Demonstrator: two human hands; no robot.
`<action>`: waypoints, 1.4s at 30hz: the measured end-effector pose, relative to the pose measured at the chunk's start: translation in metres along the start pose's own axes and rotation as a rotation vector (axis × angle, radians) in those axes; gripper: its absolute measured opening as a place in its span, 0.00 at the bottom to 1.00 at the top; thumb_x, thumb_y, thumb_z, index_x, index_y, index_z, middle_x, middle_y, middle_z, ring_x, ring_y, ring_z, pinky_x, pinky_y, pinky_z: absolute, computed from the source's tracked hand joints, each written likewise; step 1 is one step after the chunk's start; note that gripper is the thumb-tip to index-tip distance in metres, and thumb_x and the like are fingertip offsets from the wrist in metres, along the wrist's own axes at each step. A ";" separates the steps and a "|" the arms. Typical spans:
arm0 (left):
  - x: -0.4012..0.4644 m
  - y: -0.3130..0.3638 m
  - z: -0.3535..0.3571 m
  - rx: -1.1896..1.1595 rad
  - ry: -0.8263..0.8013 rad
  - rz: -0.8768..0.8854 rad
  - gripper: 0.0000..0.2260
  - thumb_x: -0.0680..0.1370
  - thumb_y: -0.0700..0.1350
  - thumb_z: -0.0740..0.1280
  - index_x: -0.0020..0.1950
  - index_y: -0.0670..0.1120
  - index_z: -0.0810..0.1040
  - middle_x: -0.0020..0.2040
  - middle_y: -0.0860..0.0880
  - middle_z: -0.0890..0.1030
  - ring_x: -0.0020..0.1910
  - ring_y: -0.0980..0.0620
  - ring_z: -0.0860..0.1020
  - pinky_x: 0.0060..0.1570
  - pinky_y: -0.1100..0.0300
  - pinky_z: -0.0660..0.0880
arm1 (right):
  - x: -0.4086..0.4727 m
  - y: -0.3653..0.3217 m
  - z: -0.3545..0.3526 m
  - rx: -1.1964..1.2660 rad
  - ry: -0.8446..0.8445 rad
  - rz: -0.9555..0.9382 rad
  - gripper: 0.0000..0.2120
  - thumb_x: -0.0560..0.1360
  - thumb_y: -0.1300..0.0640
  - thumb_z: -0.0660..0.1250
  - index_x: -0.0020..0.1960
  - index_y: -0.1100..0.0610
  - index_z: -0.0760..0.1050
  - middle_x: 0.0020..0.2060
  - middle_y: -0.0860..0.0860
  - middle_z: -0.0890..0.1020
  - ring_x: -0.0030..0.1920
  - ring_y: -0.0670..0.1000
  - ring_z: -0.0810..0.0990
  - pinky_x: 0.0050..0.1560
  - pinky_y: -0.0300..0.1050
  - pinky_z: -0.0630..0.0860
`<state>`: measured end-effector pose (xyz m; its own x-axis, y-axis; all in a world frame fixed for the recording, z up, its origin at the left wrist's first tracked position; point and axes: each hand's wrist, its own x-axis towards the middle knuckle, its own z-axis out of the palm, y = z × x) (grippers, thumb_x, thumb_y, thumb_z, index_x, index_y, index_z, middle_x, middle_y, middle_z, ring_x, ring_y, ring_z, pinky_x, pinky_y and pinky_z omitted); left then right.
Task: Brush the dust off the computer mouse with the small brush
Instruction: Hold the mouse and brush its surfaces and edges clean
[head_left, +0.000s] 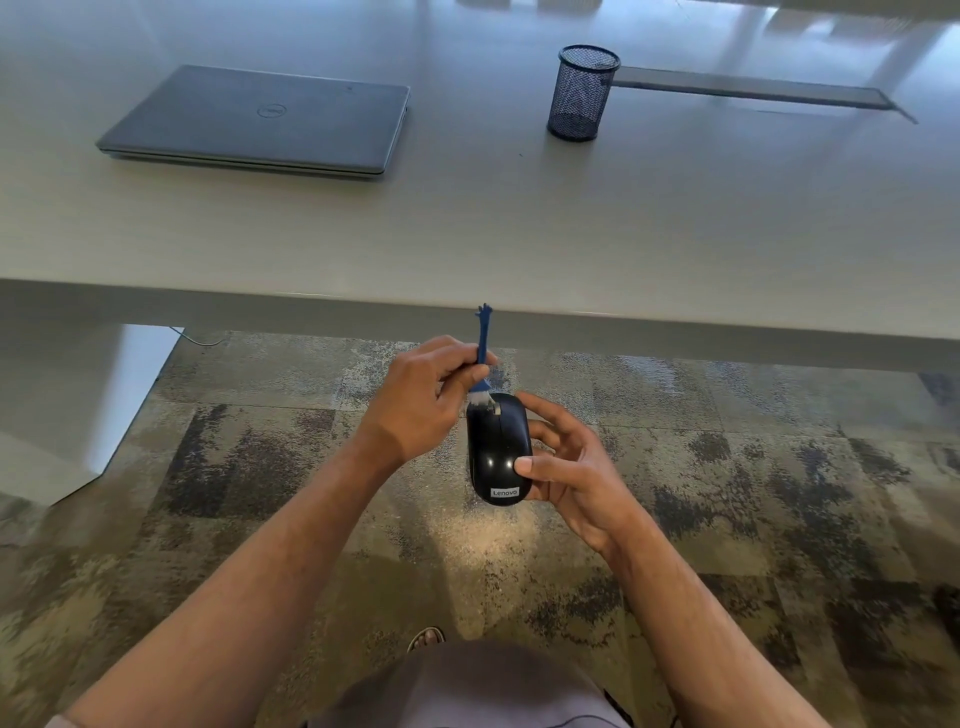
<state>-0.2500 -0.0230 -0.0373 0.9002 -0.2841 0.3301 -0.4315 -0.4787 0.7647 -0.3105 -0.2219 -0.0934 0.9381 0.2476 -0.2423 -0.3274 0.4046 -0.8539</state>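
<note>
**Brush bristles on the front end of the mouse, both held in the air in front of the table**

Computer mouse: black, glossy, centre of frame, slightly below middle. Off the table, held over the carpet. White label reading "Lenovo" at its lower end, button end pointing up-frame toward the table edge.

Right hand holds the mouse from the right side: thumb pressed on the top shell near the lower end, fingers curled round the far side and underneath. Exact finger placement under the mouse is hidden.

Small brush: blue handle, pale bristles. Handle runs nearly vertical in frame, its tip overlapping the table's front edge. Bristles touch the upper left corner of the mouse, at the button end.

Left hand pinches the brush handle just above the bristles, fingers curled round it, back of the hand toward the camera. Sits just left of the mouse.

Both forearms enter from the bottom corners and converge at centre.

Table: light-coloured top, fills the upper half of the frame. Closed grey laptop with Dell logo at upper left. Dark mesh pen cup, upright, upper right of centre, well apart from the laptop. Long grey cable-slot cover runs right from behind the cup.

Patterned carpet across the lower half. Sandalled foot at bottom centre, partly hidden by clothing.
</note>
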 end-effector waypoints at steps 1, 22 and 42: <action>0.000 0.000 -0.001 -0.001 0.009 -0.002 0.08 0.79 0.39 0.67 0.57 0.45 0.82 0.48 0.62 0.77 0.49 0.72 0.76 0.48 0.78 0.70 | 0.000 0.000 0.000 -0.001 0.002 0.002 0.33 0.66 0.69 0.74 0.69 0.51 0.76 0.59 0.57 0.82 0.53 0.59 0.84 0.43 0.54 0.84; -0.003 0.009 0.004 0.015 0.002 0.088 0.08 0.79 0.40 0.68 0.57 0.45 0.82 0.51 0.54 0.81 0.50 0.62 0.79 0.52 0.71 0.73 | -0.001 0.002 0.002 -0.005 0.012 0.017 0.32 0.66 0.69 0.74 0.68 0.50 0.77 0.61 0.58 0.82 0.54 0.61 0.84 0.43 0.55 0.84; -0.005 0.001 0.006 0.024 -0.028 0.090 0.09 0.79 0.41 0.67 0.58 0.46 0.82 0.52 0.54 0.81 0.52 0.59 0.79 0.54 0.66 0.74 | 0.001 0.002 0.001 -0.010 0.021 0.010 0.33 0.66 0.69 0.74 0.69 0.51 0.76 0.62 0.59 0.81 0.56 0.63 0.83 0.55 0.68 0.77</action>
<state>-0.2553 -0.0276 -0.0414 0.8560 -0.3494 0.3811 -0.5120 -0.4701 0.7189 -0.3104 -0.2206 -0.0948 0.9371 0.2331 -0.2599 -0.3353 0.3938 -0.8559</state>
